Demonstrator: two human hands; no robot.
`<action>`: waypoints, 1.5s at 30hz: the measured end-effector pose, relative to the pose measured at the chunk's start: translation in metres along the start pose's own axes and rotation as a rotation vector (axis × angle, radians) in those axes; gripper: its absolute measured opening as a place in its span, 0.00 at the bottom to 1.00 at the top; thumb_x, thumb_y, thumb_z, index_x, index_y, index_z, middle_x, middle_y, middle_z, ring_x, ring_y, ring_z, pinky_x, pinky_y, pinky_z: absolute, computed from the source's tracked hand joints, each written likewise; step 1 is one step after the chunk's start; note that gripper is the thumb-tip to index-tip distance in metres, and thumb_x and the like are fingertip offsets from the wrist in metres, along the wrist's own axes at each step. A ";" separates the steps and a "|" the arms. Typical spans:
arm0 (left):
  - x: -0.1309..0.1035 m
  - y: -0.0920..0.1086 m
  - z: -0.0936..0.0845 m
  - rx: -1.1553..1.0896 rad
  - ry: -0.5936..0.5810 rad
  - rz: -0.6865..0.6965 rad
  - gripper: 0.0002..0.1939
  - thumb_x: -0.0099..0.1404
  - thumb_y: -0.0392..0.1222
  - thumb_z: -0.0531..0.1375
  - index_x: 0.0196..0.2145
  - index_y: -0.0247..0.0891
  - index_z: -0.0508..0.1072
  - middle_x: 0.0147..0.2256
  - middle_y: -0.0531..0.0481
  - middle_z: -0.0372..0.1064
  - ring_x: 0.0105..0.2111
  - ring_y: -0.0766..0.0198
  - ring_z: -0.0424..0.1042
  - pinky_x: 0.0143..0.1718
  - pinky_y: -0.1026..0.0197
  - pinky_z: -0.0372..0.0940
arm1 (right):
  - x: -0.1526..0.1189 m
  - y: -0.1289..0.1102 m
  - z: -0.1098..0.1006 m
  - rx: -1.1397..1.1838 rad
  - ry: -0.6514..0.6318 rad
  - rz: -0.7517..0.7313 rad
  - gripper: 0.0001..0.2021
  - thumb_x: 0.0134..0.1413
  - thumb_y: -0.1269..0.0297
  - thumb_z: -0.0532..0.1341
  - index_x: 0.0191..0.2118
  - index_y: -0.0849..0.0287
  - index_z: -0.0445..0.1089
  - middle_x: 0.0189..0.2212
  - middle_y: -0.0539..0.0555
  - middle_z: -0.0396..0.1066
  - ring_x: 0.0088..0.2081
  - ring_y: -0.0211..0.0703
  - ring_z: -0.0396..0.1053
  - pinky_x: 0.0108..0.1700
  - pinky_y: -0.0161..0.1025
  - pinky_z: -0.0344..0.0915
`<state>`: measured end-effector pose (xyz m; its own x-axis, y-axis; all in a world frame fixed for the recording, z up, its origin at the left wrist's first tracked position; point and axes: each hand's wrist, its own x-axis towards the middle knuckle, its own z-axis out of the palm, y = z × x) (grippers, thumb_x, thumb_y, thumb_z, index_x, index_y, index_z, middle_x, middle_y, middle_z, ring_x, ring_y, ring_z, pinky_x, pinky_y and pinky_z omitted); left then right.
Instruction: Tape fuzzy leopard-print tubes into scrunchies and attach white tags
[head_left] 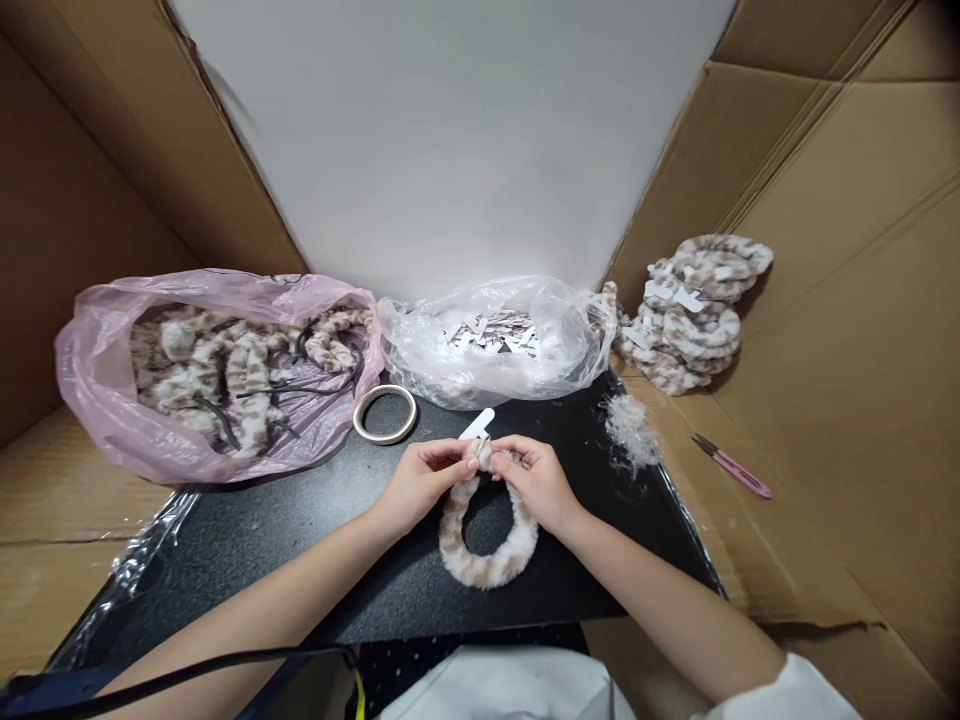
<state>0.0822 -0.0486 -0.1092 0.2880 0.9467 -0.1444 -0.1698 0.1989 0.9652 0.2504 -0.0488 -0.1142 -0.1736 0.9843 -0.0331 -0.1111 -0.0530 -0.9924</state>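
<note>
A fluffy white and brown headband (487, 570) hangs as a closed ring over the black table, its top held between both hands. My left hand (424, 480) pinches the ring's top from the left, thumb and index finger pressed together. From the right, my right hand (538, 482) pinches the same spot. A white card tag (478, 424) sticks up just behind the fingertips; how it is joined to the headband is hidden by the fingers.
A pink plastic bag (97, 350) of fluffy pieces and dark cords lies left. Beside it are a tape roll (385, 437) and a clear bag (420, 350) of white tags. Rightward are lint (632, 432), pink-handled snips (739, 472) and stacked fluffy rings (694, 335). Cardboard walls (847, 300) flank the table (300, 540).
</note>
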 end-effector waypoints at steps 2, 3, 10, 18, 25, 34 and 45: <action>0.000 0.001 0.000 0.019 0.005 0.014 0.11 0.53 0.44 0.69 0.34 0.36 0.82 0.32 0.46 0.78 0.34 0.58 0.73 0.40 0.61 0.65 | 0.000 0.000 -0.001 -0.015 0.020 -0.006 0.08 0.45 0.60 0.66 0.31 0.58 0.71 0.24 0.50 0.73 0.25 0.38 0.67 0.31 0.37 0.65; 0.000 0.001 0.000 0.028 0.011 0.020 0.11 0.53 0.44 0.69 0.33 0.36 0.82 0.32 0.46 0.78 0.34 0.59 0.73 0.40 0.62 0.65 | 0.000 0.000 -0.002 -0.014 0.030 -0.008 0.09 0.45 0.61 0.66 0.31 0.58 0.69 0.23 0.49 0.72 0.24 0.38 0.67 0.30 0.36 0.64; 0.001 0.002 0.000 0.124 -0.001 0.095 0.07 0.52 0.41 0.70 0.29 0.35 0.81 0.30 0.47 0.74 0.32 0.61 0.70 0.36 0.63 0.63 | -0.003 0.006 -0.001 -0.050 -0.081 -0.037 0.11 0.53 0.56 0.62 0.32 0.56 0.60 0.22 0.47 0.68 0.24 0.37 0.65 0.28 0.34 0.60; -0.001 -0.003 0.001 0.206 0.122 0.197 0.11 0.52 0.39 0.69 0.36 0.37 0.80 0.31 0.49 0.72 0.27 0.66 0.65 0.30 0.66 0.60 | -0.006 0.013 -0.001 -0.100 -0.108 -0.130 0.11 0.60 0.55 0.58 0.43 0.53 0.57 0.31 0.48 0.64 0.30 0.38 0.62 0.33 0.35 0.59; -0.001 -0.002 0.001 0.070 0.015 0.046 0.10 0.49 0.41 0.71 0.29 0.35 0.78 0.27 0.49 0.74 0.27 0.64 0.70 0.31 0.64 0.63 | -0.003 0.024 0.000 0.077 -0.197 -0.043 0.13 0.60 0.55 0.56 0.44 0.53 0.54 0.32 0.47 0.61 0.26 0.34 0.58 0.29 0.33 0.56; 0.001 0.000 -0.006 0.327 0.199 0.286 0.06 0.60 0.43 0.63 0.32 0.37 0.74 0.28 0.51 0.72 0.28 0.65 0.68 0.31 0.65 0.63 | 0.007 0.003 -0.007 0.195 -0.105 0.240 0.19 0.45 0.59 0.65 0.41 0.55 0.57 0.20 0.42 0.65 0.20 0.32 0.59 0.26 0.32 0.58; -0.002 0.004 -0.018 0.745 0.088 0.732 0.04 0.62 0.31 0.58 0.35 0.37 0.72 0.37 0.46 0.75 0.37 0.63 0.74 0.39 0.63 0.67 | 0.006 0.000 -0.008 0.175 -0.144 0.245 0.18 0.42 0.53 0.68 0.34 0.63 0.71 0.19 0.47 0.69 0.20 0.31 0.62 0.26 0.33 0.58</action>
<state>0.0641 -0.0456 -0.1090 0.2747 0.7938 0.5426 0.3571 -0.6082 0.7089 0.2571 -0.0412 -0.1158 -0.3514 0.9052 -0.2390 -0.2132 -0.3260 -0.9210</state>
